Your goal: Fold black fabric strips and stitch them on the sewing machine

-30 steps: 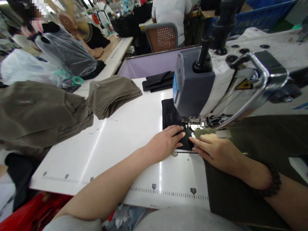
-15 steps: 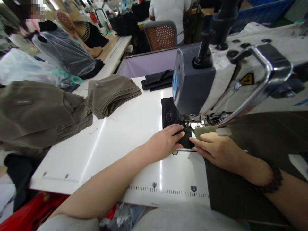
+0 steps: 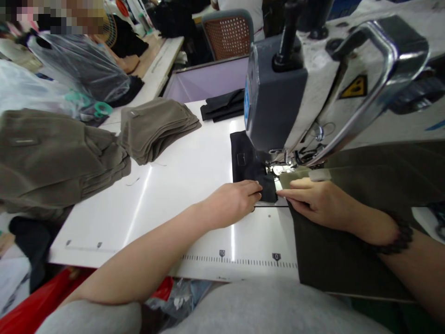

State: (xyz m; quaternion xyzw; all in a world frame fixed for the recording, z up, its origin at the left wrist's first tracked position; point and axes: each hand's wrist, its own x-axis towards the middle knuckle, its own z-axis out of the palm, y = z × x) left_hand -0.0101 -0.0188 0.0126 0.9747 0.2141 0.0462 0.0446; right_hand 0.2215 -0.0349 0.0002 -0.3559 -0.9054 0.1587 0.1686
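A black fabric piece [image 3: 239, 144] with a small stitched rectangle lies partly beneath the head of a sewing machine [image 3: 274, 93]. At its left lower edge, my left hand [image 3: 236, 200] has its fingers drawn together on the cloth; the thumb is mostly hidden. My right hand [image 3: 318, 199] rests on olive fabric [image 3: 327, 260], fingers stretched toward the right edge of the black piece. Its index fingertip is at or very near that edge. The lit presser foot [image 3: 276, 170] sits just beyond both hands, and the needle point cannot be made out.
Stacks of brown-grey fabric pieces [image 3: 156, 127] and larger brown-grey pieces [image 3: 52, 157] lie to the left. Folded black fabric [image 3: 224, 105] is behind the machine. A ruler scale [image 3: 239, 262] runs along the white table's front edge. Beyond stand a chair [image 3: 229, 35] and a person.
My left fingers have gone from lying spread on the black piece to being drawn together at its left edge. My right hand stays close to its place. The camera view has shifted slightly.
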